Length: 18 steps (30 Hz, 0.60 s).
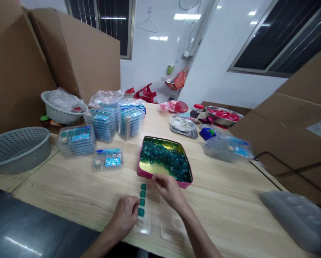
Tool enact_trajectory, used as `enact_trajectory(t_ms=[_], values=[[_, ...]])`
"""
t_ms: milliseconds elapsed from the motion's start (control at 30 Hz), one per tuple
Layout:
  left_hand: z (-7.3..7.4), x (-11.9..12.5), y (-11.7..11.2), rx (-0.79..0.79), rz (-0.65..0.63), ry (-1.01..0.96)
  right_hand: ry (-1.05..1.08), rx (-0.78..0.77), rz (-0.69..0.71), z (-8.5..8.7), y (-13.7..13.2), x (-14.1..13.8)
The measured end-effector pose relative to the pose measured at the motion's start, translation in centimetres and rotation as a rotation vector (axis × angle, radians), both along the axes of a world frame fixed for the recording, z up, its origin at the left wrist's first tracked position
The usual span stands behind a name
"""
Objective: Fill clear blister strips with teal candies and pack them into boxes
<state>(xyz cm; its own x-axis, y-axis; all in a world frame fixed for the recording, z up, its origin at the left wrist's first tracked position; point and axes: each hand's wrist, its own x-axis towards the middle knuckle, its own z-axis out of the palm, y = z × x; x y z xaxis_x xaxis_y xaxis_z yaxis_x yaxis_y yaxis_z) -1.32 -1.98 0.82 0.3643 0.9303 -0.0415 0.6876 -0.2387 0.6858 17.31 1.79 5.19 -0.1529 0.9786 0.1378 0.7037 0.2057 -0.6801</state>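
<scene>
A clear plastic tray (146, 226) lies near the table's front edge, with a column of several teal-green square pieces (142, 202) in it. My left hand (124, 214) is closed at the tray's left side, its fingertips beside the pieces; what they hold, if anything, is hidden. My right hand (168, 188) is pinched above the near rim of a pink-edged tin (186, 185). Motion smears its fingertips, and I cannot make out anything between them. Loose, glassy teal pieces (165, 157) cover much of the tin's gold inside.
Stacked clear packs (103, 123) and a single pack with a blue pen (109, 160) stand left of the tin. Grey baskets (20, 150) are farther left. A plate (182, 123) and metal bowl (222, 116) sit at the back right. Cardboard (297, 125) borders the right side.
</scene>
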Motion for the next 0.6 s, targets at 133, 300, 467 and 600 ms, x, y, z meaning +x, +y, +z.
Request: enact_trajectory(t_ms=[133, 300, 467, 600], values=[[0.8, -0.1, 0.0, -0.004, 0.053, -0.093, -0.326, -0.059, -0.163, 0.5, 6.6, 1.1], [1.3, -0.2, -0.1, -0.078, 0.082, -0.237, -0.403, -0.123, -0.243, -1.0, 10.8, 0.5], [1.9, -0.1, 0.5, -0.225, 0.177, -0.523, -0.269, -0.148, -0.177, 0.0, 8.3, 1.2], [2.9, 1.2, 1.3, -0.400, 0.299, -0.908, 0.333, -0.187, -0.026, 0.6, 2.6, 0.9]])
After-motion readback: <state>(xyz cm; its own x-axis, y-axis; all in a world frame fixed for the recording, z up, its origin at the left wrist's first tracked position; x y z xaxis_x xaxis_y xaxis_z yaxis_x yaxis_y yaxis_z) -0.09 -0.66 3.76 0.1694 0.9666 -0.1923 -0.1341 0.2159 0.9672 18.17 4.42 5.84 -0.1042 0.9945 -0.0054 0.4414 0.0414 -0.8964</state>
